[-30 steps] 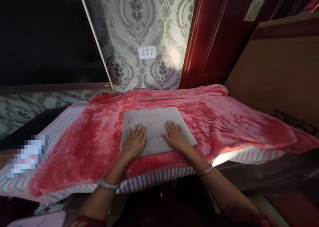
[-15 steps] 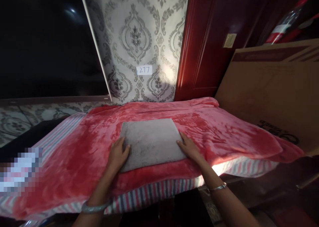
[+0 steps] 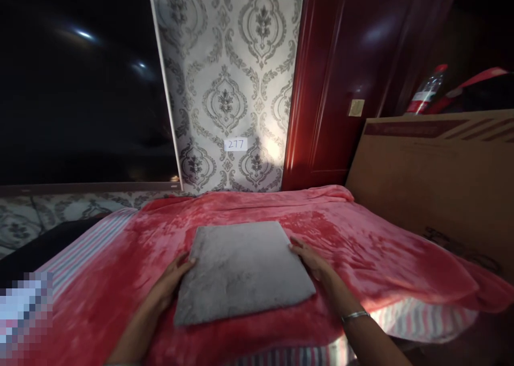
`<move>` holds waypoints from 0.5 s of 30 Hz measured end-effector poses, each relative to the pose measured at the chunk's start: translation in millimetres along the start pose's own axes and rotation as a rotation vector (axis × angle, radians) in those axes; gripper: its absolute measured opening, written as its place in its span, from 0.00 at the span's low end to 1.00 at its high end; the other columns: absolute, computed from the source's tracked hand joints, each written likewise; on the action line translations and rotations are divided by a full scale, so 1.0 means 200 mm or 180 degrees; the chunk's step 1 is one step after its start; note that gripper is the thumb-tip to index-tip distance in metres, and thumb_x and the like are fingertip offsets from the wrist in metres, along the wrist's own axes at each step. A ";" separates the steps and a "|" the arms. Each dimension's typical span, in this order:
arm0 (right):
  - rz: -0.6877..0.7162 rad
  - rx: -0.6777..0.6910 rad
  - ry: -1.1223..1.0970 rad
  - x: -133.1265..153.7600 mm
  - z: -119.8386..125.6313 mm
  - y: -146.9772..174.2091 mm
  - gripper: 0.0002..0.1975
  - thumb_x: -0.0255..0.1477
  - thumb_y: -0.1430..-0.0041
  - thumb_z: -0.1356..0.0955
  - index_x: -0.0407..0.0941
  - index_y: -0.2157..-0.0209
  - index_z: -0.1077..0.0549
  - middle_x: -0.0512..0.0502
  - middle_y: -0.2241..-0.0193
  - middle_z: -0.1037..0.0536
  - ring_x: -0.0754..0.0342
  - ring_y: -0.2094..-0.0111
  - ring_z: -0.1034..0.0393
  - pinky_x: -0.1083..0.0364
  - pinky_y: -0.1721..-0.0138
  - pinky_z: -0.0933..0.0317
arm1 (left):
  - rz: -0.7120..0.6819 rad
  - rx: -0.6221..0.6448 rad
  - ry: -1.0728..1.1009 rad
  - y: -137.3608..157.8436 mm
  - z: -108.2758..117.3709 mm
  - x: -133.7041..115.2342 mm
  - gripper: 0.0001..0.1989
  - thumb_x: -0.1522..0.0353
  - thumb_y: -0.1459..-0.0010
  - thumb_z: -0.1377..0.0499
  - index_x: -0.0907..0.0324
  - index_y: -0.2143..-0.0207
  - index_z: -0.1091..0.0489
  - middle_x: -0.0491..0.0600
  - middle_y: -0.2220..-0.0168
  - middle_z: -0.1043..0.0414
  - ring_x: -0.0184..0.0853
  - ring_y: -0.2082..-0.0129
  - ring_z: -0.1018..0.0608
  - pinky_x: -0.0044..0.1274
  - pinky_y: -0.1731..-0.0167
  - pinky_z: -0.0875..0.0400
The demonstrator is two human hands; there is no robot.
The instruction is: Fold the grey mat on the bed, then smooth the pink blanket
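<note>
A flat grey mat with a short, plush-looking surface lies level in front of me, over a red blanket. My left hand grips its left edge, with the thumb on top and the other fingers partly hidden at the side. At the right edge, my right hand holds the mat in the same way, fingertips near its upper right side. Whether the mat still touches the blanket all over, I cannot tell.
Striped cloth shows under the blanket's front edge. A large cardboard box stands at the right, with a bottle behind its top edge. A dark television screen hangs at the left. A paper marked 277 is on the wall.
My view has tilted upward. The mat appears larger and closer to me, its front edge lower in view. Both hands have gone from lying at its side edges to gripping them.
</note>
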State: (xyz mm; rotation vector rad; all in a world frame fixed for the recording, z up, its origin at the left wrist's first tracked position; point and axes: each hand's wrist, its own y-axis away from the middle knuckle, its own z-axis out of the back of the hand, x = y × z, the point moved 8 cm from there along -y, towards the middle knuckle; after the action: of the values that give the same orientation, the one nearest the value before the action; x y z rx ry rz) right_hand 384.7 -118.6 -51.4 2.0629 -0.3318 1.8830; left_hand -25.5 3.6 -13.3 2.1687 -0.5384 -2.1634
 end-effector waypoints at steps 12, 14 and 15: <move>0.0421 0.0149 0.0624 0.19 -0.13 -0.07 0.46 0.40 0.55 0.29 0.48 0.32 0.37 0.41 0.44 0.22 0.43 0.55 0.22 0.43 0.53 0.29 | -0.0676 0.0148 -0.0116 -0.05 -0.05 -0.11 0.55 0.61 0.64 0.31 0.58 0.31 0.42 0.60 0.32 0.37 0.54 0.40 0.26 0.36 0.49 0.26; 0.0397 0.0054 0.0452 0.23 -0.11 -0.05 0.45 0.39 0.54 0.29 0.48 0.32 0.36 0.43 0.49 0.19 0.43 0.59 0.21 0.43 0.56 0.28 | -0.0841 0.0164 -0.0210 -0.05 -0.05 -0.20 0.49 0.62 0.65 0.31 0.59 0.36 0.34 0.60 0.34 0.34 0.54 0.41 0.25 0.35 0.49 0.26; 0.0391 -0.0029 0.0378 0.25 -0.09 -0.03 0.45 0.39 0.54 0.29 0.48 0.33 0.36 0.43 0.51 0.18 0.43 0.61 0.21 0.43 0.58 0.28 | -0.0910 0.0215 -0.0252 -0.06 -0.07 -0.25 0.45 0.63 0.65 0.30 0.59 0.39 0.30 0.59 0.36 0.32 0.54 0.42 0.25 0.35 0.49 0.27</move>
State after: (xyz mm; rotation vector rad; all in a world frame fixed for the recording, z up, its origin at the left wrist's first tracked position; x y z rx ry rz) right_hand 375.7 -104.5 -0.5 1.9547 -0.4456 2.0612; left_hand -8.9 24.4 33.0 2.3297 -0.3251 -2.4130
